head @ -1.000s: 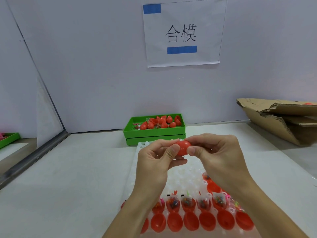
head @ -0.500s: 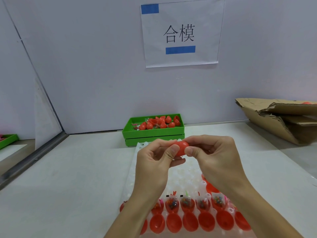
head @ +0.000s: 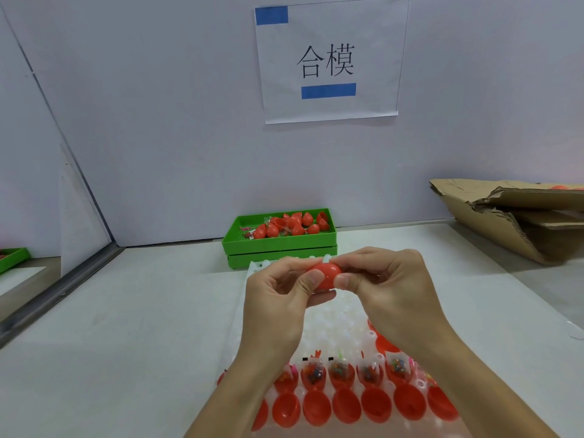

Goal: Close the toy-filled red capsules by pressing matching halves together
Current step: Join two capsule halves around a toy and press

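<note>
Nearest the camera, a row of empty red plastic capsule halves (head: 316,409) sits open-side up in a white moulded plastic holding tray (head: 328,314), and just behind them a row of red halves filled with small bagged toys (head: 341,373) waits to be closed. Most of the work is plainly not yet done.

Above the tray, the left hand (head: 278,298) and right hand (head: 388,289) meet around one round red plastic capsule (head: 325,275), held in the air. Both thumbs and curled fingers pinch it from opposite sides, pressing inward. The seam is hidden behind the fingertips, so whether the halves have snapped shut cannot be told.

The risks follow from that grip. If the rims are slightly askew, the squeeze may jam one edge over the other instead of seating it. A corner of the toy's bag could be trapped in the join and keep it open. The smooth shell might also slip out and fall onto the filled row, tipping those halves.

Farther back, a green plastic bin of red capsules (head: 279,240) rests against the wall, well apart from the hands.
</note>
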Tool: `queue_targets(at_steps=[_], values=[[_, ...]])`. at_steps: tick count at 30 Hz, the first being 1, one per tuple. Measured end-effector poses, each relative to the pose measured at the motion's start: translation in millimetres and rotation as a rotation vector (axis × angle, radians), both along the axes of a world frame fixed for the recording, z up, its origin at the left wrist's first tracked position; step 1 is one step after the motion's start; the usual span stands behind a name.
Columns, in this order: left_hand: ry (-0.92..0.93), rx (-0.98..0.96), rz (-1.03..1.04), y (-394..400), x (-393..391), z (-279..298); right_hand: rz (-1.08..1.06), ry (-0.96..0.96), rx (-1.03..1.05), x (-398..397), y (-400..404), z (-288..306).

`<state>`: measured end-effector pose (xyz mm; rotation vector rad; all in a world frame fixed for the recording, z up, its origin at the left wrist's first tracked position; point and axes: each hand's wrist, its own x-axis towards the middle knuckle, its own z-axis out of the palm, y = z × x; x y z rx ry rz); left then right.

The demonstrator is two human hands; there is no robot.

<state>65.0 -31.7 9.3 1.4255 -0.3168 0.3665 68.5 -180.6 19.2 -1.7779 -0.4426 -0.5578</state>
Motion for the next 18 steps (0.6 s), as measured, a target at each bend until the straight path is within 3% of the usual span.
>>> queue_targets(at_steps=[18], values=[[-0.011, 0.094, 0.050, 3.8, -0.4, 3.3, 0.003, 0.003, 0.056, 2.8, 1.4, -5.3]])
